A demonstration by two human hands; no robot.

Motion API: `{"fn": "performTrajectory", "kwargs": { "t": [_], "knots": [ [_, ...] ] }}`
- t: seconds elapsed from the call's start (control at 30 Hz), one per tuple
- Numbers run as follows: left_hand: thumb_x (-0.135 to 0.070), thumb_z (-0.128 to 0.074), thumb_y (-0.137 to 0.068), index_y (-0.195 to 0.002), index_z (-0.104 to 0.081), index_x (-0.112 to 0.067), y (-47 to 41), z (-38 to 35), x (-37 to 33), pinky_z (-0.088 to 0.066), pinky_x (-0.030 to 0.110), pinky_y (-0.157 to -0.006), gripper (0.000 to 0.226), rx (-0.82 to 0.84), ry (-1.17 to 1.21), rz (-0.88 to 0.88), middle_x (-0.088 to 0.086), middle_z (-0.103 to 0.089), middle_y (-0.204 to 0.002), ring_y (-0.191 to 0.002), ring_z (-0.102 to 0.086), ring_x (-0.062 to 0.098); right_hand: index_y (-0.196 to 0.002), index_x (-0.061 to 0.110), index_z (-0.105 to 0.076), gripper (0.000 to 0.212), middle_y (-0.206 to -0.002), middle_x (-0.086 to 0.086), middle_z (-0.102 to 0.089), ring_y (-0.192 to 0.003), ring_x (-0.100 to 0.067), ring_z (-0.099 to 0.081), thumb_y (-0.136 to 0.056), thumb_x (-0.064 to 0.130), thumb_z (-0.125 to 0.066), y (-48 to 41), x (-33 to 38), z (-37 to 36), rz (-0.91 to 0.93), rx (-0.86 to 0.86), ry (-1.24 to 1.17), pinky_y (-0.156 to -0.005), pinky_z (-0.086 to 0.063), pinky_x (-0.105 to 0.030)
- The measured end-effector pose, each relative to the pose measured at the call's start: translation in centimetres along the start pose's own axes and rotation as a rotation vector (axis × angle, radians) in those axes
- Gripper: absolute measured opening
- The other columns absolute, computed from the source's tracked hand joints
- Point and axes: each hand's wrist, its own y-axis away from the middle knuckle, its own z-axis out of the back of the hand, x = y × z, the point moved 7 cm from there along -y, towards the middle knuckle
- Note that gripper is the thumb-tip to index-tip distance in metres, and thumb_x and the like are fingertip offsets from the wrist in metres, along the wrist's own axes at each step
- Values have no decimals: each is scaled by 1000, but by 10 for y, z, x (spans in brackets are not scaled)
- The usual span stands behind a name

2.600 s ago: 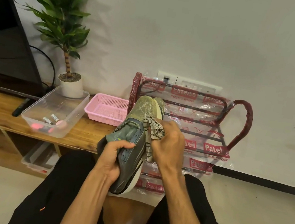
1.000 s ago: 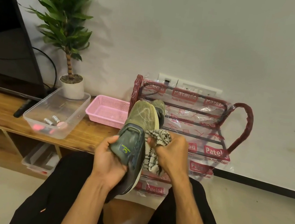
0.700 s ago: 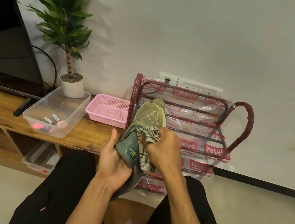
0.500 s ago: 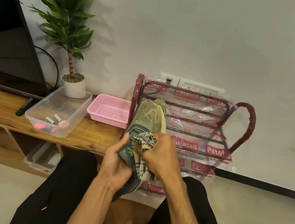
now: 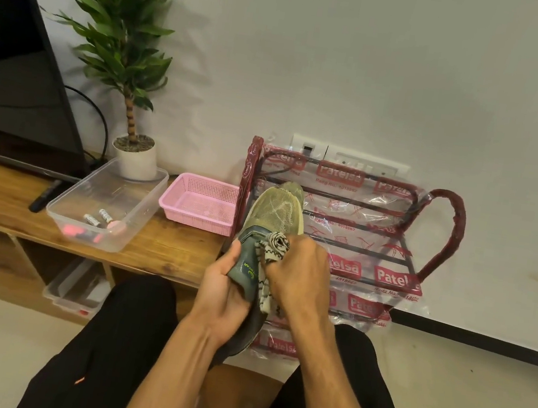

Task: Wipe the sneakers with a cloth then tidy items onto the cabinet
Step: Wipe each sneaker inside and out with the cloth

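An olive-green sneaker [image 5: 275,210] with a grey heel part is held upright over my lap, toe pointing away. My left hand [image 5: 223,296] grips its heel from the left, thumb up along the side. My right hand [image 5: 299,273] holds a bunched white-and-black patterned cloth [image 5: 273,249] and presses it against the sneaker's grey upper. The sneaker's sole is mostly hidden behind my hands.
Behind the sneaker stands a red shoe rack [image 5: 391,255] still in printed plastic wrap. A wooden cabinet [image 5: 2,201] on the left carries a clear plastic box [image 5: 143,200] with small items, a pink basket [image 5: 191,203], a potted plant [image 5: 136,157], a remote and a TV [image 5: 10,63].
My right hand has slid the cloth from the sneaker's right edge onto the grey heel part. My left hand has turned the shoe a little and shifted its grip lower on the heel.
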Motion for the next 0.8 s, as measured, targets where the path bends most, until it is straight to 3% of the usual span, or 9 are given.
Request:
{"fn": "performTrajectory", "kwargs": {
  "t": [0.1, 0.23, 0.4, 0.5, 0.63, 0.8],
  "knots": [
    [-35, -43, -101, -119, -65, -3, 2, -1, -3, -49, 40, -91, 44, -2, -23, -3, 19, -70, -117, -101, -71, 26, -76, 9, -63, 11, -70, -4, -65, -61, -22, -64, -79, 4, -72, 2, -3, -6, -22, 47, -8, -57, -58, -37],
    [-37, -40, -102, -115, -65, 2, 2, 2, -8, -49, 41, -91, 48, -5, -6, -3, 23, -69, -117, -100, -71, 29, -80, 9, -66, 22, -73, -4, -70, -63, -22, -69, -74, 19, -84, 10, -22, -24, -154, 283, -172, -54, -56, -31],
    [-40, -45, -100, -124, -62, 1, 0, 2, -3, -54, 38, -90, 50, -18, 60, 56, 20, -68, -117, -99, -69, 28, -84, 11, -70, 5, -76, -1, -69, -59, -17, -64, -84, 6, -72, -2, -20, -6, 3, -70, -36, -51, -56, -30],
    [-40, -46, -99, -130, -58, 1, 1, 5, -5, -46, 38, -101, 53, -15, 85, 52, 20, -65, -124, -107, -64, 29, -77, 11, -66, 13, -66, 1, -67, -47, -13, -62, -85, 9, -76, -11, -24, 8, -29, -98, -203, -41, -52, -28],
    [-46, -47, -97, -132, -57, 1, -1, 8, -11, -43, 39, -106, 60, -9, 118, 24, 21, -63, -128, -115, -63, 30, -76, 17, -67, 18, -59, 9, -64, -42, 0, -55, -79, 25, -83, -8, -24, 25, -105, -36, -406, -37, -40, -14],
    [-57, -40, -96, -132, -57, 0, -1, 4, -6, -43, 43, -104, 69, 24, 97, 51, 23, -61, -132, -118, -62, 31, -78, 15, -69, 19, -67, 5, -70, -57, -10, -66, -74, 26, -84, 3, -16, 9, -200, 257, -412, -54, -54, -28]
  ]
}}
